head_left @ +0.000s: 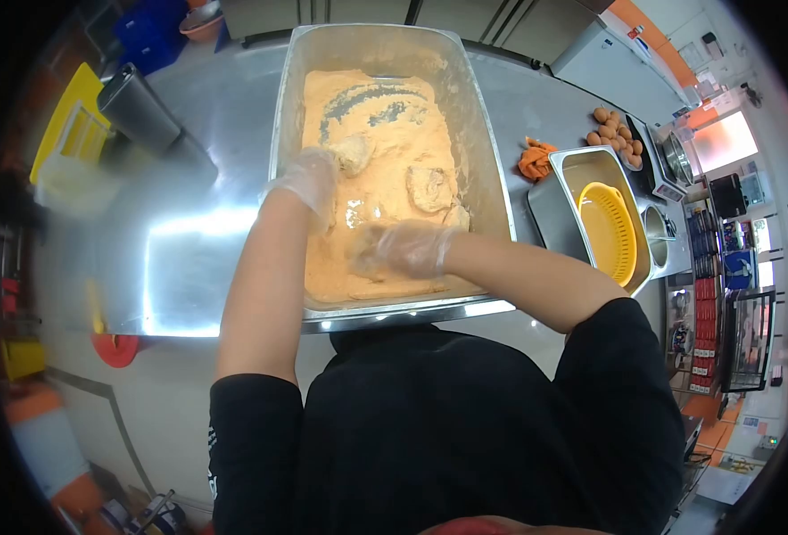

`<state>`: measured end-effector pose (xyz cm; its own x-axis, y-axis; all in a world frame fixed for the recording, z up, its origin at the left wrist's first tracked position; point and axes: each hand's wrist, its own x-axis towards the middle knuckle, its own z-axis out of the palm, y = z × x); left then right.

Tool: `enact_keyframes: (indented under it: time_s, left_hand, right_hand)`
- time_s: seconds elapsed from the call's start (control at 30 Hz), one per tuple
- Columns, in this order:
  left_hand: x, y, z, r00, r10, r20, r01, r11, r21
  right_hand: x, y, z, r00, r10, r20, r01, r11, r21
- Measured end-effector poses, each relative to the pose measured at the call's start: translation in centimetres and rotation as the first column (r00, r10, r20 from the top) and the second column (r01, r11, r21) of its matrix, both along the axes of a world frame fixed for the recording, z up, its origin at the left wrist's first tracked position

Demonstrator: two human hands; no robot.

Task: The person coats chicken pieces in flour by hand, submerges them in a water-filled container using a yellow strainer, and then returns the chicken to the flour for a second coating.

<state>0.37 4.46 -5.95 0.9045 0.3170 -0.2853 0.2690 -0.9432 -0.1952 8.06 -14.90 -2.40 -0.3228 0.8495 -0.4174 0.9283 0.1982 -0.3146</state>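
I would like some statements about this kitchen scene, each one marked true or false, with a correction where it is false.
1. Both hands wear clear plastic gloves. True: the left hand and the right hand are gloved.
2. The large metal tray holds orange breading flour. True.
3. The left hand rests on the bare counter. False: it is inside the tray, on a coated piece.
4. The yellow colander lies in the large tray. False: it sits in a smaller metal pan to the right.
5. A second coated piece lies in the flour, apart from the hands. True.
6. The person wears a white shirt. False: the shirt is black.
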Motion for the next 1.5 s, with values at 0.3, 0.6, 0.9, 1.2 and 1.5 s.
enact_keyframes:
  time_s: [0.3,0.6,0.9,1.2,1.5]
  left_hand:
    - [0.9,-4.1,5.1,0.871,-0.007,-0.491,-0.118,0.968,-0.222]
    - [-0.2,-4.2,5.1,0.878,0.076,-0.473,-0.347,0.782,-0.518]
    - [-4.2,-10.0,6.4,0.965,-0.256,-0.050,0.098,0.536,-0.839]
    - [-3.5,-9.2,6.1,0.970,-0.155,-0.189,-0.025,0.706,-0.708]
    - [-2.4,-9.1,7.2,0.956,0.218,-0.198,-0.279,0.885,-0.374]
  right_hand:
    - [7.4,1.6,1.8,0.727,-0.580,0.368,0.660,0.737,-0.143]
    - [4.1,3.5,0.7,0.849,-0.519,0.100,0.523,0.852,-0.012]
    - [0.4,-2.7,3.5,0.957,-0.092,0.273,0.233,0.805,-0.546]
    - [2.1,-1.6,-9.8,0.982,-0.174,0.078,0.189,0.941,-0.280]
    - [5.0,-1.1,-0.3,0.887,-0.327,0.326,0.403,0.894,-0.197]
